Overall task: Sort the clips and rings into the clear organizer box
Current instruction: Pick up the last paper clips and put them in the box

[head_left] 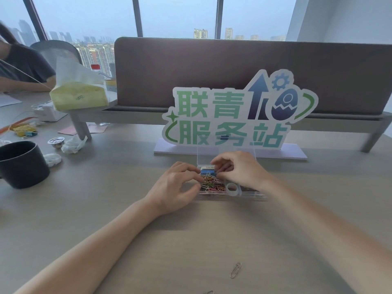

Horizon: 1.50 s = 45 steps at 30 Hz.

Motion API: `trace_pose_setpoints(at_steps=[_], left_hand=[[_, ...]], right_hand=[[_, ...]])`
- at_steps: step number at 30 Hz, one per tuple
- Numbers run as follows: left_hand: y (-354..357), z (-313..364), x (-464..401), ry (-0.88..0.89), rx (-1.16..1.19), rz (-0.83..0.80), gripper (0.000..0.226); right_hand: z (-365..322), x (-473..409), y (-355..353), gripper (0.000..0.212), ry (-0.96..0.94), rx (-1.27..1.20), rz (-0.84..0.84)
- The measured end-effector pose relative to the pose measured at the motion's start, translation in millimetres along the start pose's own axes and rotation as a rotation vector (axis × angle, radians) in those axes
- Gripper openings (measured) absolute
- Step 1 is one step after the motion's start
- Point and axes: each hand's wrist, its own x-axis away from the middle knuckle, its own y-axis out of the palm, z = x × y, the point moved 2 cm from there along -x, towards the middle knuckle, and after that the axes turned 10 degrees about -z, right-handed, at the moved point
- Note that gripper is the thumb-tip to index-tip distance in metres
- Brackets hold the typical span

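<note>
A pale wood-grain desk (106, 209) fills the view, backed at 12 o'clock by a grey-brown fabric partition (233, 66) and, behind that, tall windows (178, 15) onto a hazy city skyline. Against the partition stands a white sign (235, 115) with green characters, a blue arrow, a gear and a cracked egg. At 9 o'clock sits a dark mug (21, 164); further off toward 10 o'clock are a yellow-green tissue pack (80, 96) with a sheet sticking up, crumpled white paper (73, 145), a small metal piece (56, 143) and yellow binder clips (24, 131). Another person's arm and dark sleeve (23, 66) show at the far left edge. The clear organizer box (231, 195) lies just in front of the sign, its transparent lid (203, 154) raised upright at the back. Inside, coloured paper clips (212, 183) heap in the left compartments, a blue item lies behind them, and a clear ring (232, 188) rests near the front middle. The left hand (176, 187) curls at the box's left side, fingertips among the clips; whether it actually pinches one cannot be told. The right hand (237, 168) arches over the back of the box with fingers bent down into it; what it grasps is hidden. A loose silver paper clip (235, 270) lies on the desk at 6 o'clock, well apart from the box, and the tip of another (209, 292) shows at the bottom edge.
</note>
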Motion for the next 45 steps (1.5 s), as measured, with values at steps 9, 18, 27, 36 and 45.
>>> trace_pose_setpoints(at_steps=[9, 18, 27, 36, 45], left_hand=[[5.5, -3.8, -1.7, -0.029, -0.087, -0.044, 0.050], [14.5, -7.3, -3.7, -0.085, -0.125, -0.215, 0.055], [10.8, -3.1, -1.2, -0.020, -0.170, -0.124, 0.057], [11.2, -3.1, -0.4, 0.007, -0.166, -0.081, 0.048], [4.2, 4.2, 3.6, -0.004, -0.130, 0.052, 0.033]], right_hand=[[-3.7, 0.1, 3.4, 0.049, -0.056, 0.042, -0.003], [-4.9, 2.5, 2.1, 0.020, -0.036, 0.260, 0.065], [3.4, 7.1, 3.7, 0.032, 0.031, 0.089, 0.090], [3.7, 10.5, 1.0, 0.016, 0.028, 0.104, 0.094], [-7.3, 25.0, -4.9, 0.018, -0.023, 0.126, 0.097]])
